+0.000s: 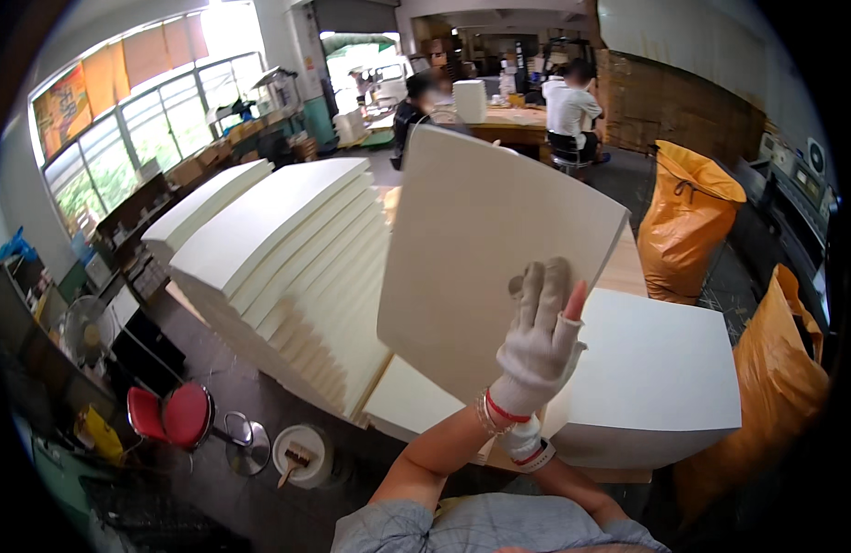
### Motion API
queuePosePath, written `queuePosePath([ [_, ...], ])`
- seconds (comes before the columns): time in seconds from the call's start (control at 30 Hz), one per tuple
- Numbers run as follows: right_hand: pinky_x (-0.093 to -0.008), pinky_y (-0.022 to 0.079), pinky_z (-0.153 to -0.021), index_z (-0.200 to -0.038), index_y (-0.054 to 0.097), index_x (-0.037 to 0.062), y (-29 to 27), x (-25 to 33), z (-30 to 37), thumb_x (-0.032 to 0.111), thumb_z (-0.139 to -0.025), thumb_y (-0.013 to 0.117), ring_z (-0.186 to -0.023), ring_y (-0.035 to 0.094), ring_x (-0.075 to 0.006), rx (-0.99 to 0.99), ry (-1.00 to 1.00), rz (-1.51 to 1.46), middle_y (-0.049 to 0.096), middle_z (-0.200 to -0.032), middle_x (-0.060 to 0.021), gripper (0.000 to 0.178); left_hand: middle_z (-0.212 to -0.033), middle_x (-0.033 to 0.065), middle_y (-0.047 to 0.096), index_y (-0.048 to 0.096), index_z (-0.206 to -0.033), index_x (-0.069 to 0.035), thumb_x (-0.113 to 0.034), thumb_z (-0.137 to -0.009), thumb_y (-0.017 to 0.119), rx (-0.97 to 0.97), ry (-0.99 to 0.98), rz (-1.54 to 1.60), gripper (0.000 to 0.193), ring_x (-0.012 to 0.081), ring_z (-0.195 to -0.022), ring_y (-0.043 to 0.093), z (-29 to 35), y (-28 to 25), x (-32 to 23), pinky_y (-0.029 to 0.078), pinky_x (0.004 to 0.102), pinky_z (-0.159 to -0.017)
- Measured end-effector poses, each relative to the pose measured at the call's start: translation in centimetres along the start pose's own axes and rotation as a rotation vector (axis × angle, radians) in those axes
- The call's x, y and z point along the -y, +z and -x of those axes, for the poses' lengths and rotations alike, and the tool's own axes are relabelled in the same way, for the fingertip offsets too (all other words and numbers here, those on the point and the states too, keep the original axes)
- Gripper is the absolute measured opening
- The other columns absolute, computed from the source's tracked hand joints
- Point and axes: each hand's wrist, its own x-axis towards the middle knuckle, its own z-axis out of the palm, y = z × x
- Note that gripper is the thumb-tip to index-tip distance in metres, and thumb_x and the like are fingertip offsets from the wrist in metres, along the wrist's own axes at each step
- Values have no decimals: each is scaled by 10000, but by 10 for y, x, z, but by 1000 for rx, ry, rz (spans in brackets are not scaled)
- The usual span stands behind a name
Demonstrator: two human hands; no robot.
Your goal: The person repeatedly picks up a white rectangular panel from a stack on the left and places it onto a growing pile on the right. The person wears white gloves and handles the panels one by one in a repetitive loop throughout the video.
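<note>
A large white sheet of paper or card [481, 240] stands tilted in front of me, its broad face turned my way. My left hand [538, 346], in a white glove with one fingertip bare, lies against this face with the fingers stretched upward. Below it, my right hand [520, 437], also gloved, is mostly covered by the left wrist, and its fingers are hidden. To the right of my hands is a thick stack of white sheets [661, 369]. On the left rises a tall pile of white sheets [269, 221] in staggered, fanned layers.
Two orange sacks [688, 221] [780, 369] stand at the right. On the floor at left are a red stool [188, 415] and a white bucket [303, 456] with a brush [296, 458] on it. Two people [573, 106] [421, 106] sit near a far table [513, 117].
</note>
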Motion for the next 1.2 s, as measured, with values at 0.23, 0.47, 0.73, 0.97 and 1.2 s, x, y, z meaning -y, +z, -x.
queuePosePath([
  [0.23, -363, 510, -963, -1412, 498, -23, 18, -24, 10, 274, -956, 660, -1080, 666, -254, 69, 553, -391, 700, -1170, -154, 569, -1405, 206, 559, 505, -1461, -95, -220, -964, 647, 419, -415, 79, 532, 403, -1290, 545, 185, 5, 223, 486, 475, -1065],
  [0.47, -407, 527, -915, -1364, 494, -39, -1, 26, -22, 482, -948, 632, -1030, 706, -351, 308, 668, 207, 721, -1099, -241, 681, -1435, 238, 564, 517, -1448, -81, -381, -900, 584, 1092, -1190, -181, 628, 427, -1284, 560, 195, -27, 306, 445, 475, -1091],
  [0.73, -516, 531, -868, -1406, 397, -57, 2, 48, -9, 481, -958, 593, -961, 698, -461, 341, 639, 537, 691, -1042, -329, 727, -1402, 259, 586, 532, -1433, -47, -358, -923, 584, 993, -1153, -119, 599, 408, -1304, 551, 189, -45, 269, 441, 425, -1095],
  [0.97, -524, 545, -821, -1393, 459, -9, 4, 36, 38, 462, -925, 678, -989, 678, -450, 175, 248, 389, 612, -1206, -317, 699, -1405, 237, 587, 528, -1433, -11, -292, -946, 616, 906, -1064, -145, 569, 375, -1321, 544, 228, -81, 272, 421, 404, -1115],
  [1.2, -486, 568, -804, -1292, 593, 109, 7, 57, 45, 377, -787, 831, -958, 689, -417, 272, 253, 566, 571, -1309, -229, 619, -1421, 237, 577, 573, -1388, 30, -103, -879, 718, 918, -996, 240, 546, 327, -1300, 569, 265, -157, 245, 475, 369, -1053],
])
